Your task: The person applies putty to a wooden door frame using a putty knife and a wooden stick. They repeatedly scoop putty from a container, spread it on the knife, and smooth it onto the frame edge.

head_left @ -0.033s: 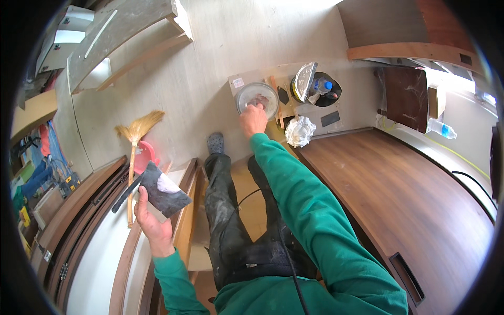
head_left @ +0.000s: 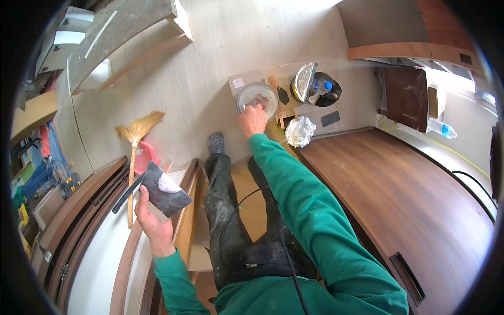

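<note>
My left hand [head_left: 156,226] is closed on a dark, flat, roughly square plate [head_left: 167,202], holding it tilted at the lower left. A smear of white paste [head_left: 169,182] lies on the plate, and a dark strip like a handle [head_left: 126,198] sticks out beside it. My right arm reaches forward to a round, shallow container [head_left: 271,94]. Over its near side, my right hand [head_left: 253,121] has its fingers drawn together. Some reddish-brown matter [head_left: 259,100] shows inside the container. Whatever my right fingers hold is hidden.
A foil-like white bundle [head_left: 300,132], an opened can with a raised lid [head_left: 303,82] and a black tub holding a bottle [head_left: 329,92] stand right of the container. A straw broom [head_left: 137,134] leans by a pink dustpan [head_left: 148,156]. A wooden panel [head_left: 388,178] lies right.
</note>
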`<state>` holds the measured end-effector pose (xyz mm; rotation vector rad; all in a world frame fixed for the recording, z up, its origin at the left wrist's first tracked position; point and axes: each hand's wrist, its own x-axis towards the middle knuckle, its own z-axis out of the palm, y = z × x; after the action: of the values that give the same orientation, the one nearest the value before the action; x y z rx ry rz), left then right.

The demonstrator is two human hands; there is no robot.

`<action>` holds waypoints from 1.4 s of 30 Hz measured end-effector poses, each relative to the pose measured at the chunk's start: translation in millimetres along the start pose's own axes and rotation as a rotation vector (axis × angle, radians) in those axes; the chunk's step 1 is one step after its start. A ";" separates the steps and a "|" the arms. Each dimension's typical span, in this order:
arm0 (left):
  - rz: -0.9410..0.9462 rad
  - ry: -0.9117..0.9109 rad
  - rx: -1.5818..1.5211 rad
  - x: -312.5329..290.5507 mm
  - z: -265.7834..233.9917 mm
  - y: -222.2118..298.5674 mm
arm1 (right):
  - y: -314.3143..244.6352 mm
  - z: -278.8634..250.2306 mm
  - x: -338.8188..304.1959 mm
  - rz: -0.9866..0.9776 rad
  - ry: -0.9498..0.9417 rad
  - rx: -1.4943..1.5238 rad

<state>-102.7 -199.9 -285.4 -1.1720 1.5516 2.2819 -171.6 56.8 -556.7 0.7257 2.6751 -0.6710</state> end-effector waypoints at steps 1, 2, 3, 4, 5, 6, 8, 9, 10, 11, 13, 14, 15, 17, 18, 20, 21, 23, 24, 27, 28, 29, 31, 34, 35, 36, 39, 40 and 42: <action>-0.004 -0.015 0.006 1.4 0.3 1.1 | -3.0 -0.5 -1.9 0.002 -0.052 -0.063; -0.008 -0.002 0.021 2.2 1.2 1.4 | -3.0 -2.5 -3.4 -0.006 -0.045 -0.061; 0.002 -0.001 0.039 3.5 2.0 2.0 | -0.2 -6.5 -5.5 -0.009 -0.083 -0.057; 0.015 -0.023 0.015 4.1 2.7 2.2 | 5.6 -12.4 -8.6 -0.012 -0.104 -0.056; 0.020 -0.013 0.003 6.0 4.3 0.8 | 12.7 -19.0 -10.6 -0.038 -0.111 -0.020; 0.038 -0.006 -0.010 8.7 5.0 -0.1 | 20.9 -26.7 -12.0 -0.067 -0.098 0.015; -0.005 -0.032 -0.048 22.5 9.5 -8.5 | 38.4 -41.9 -13.8 -0.107 -0.080 0.112; -0.005 -0.023 -0.047 30.6 11.9 -15.8 | 46.3 -50.3 -18.4 -0.120 -0.071 0.173; -0.020 0.030 -0.033 39.6 13.4 -22.6 | 52.6 -58.8 -23.3 -0.128 -0.063 0.216; -0.026 -0.032 -0.028 48.7 14.7 -31.7 | 57.4 -67.7 -28.3 -0.130 -0.052 0.285; -0.048 -0.054 0.054 76.9 23.2 -58.6 | 62.2 -87.6 -39.5 -0.084 -0.051 0.368; -0.068 -0.098 0.096 88.5 27.4 -73.0 | 62.6 -98.4 -44.3 -0.104 -0.041 0.443; 0.005 -0.190 0.099 98.9 32.9 -89.8 | 63.0 -109.8 -50.3 -0.079 -0.051 0.502; -0.129 -0.195 0.172 125.8 48.3 -120.1 | 63.0 -130.7 -58.7 -0.109 -0.027 0.553; -0.084 -0.224 0.198 137.0 55.5 -134.0 | 62.3 -137.1 -59.2 -0.067 -0.056 0.523; -0.027 -0.253 0.249 156.0 70.3 -158.9 | 63.3 -142.3 -58.8 -0.078 -0.071 0.493; -0.053 -0.239 0.296 164.3 71.6 -165.6 | 64.4 -139.3 -57.1 0.042 -0.126 0.484; -0.113 -0.212 0.383 183.3 76.5 -178.2 | 69.6 -124.3 -46.1 0.178 -0.183 0.487; -0.096 -0.253 0.404 192.9 77.8 -184.1 | 74.0 -114.1 -38.8 0.232 -0.200 0.600; -0.101 -0.333 0.544 215.1 74.2 -204.7 | 87.9 -75.3 -26.9 0.393 -0.235 0.872; -0.100 -0.354 0.591 225.6 76.5 -211.2 | 92.4 -64.3 -20.4 0.349 -0.248 0.867; -0.111 -0.379 0.631 235.1 78.0 -217.8 | 98.1 -54.8 -16.1 0.371 -0.266 0.812; -0.157 -0.386 0.694 248.9 82.0 -229.1 | 108.0 -39.4 -7.7 0.380 -0.337 0.738; -0.134 -0.391 0.697 259.1 89.5 -236.1 | 107.9 -16.2 6.1 0.364 -0.279 0.847; -0.108 -0.396 0.672 259.4 91.5 -236.0 | 106.1 -11.2 11.5 0.368 -0.258 0.820; -0.113 -0.402 0.685 259.2 92.9 -234.5 | 104.7 -8.3 14.9 0.302 -0.231 0.752; -0.129 -0.414 0.708 259.3 96.7 -228.1 | 97.3 -6.6 24.3 0.260 -0.183 0.507; -0.139 -0.415 0.703 260.5 97.3 -226.4 | 94.8 -8.1 26.0 0.264 -0.182 0.480; -0.159 -0.432 0.696 263.4 96.9 -225.4 | 91.6 -11.8 25.0 0.267 -0.184 0.428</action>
<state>-218.2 -92.9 -609.1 -0.5477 1.7583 1.5332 -145.2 142.8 -589.2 1.0458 2.2333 -1.1860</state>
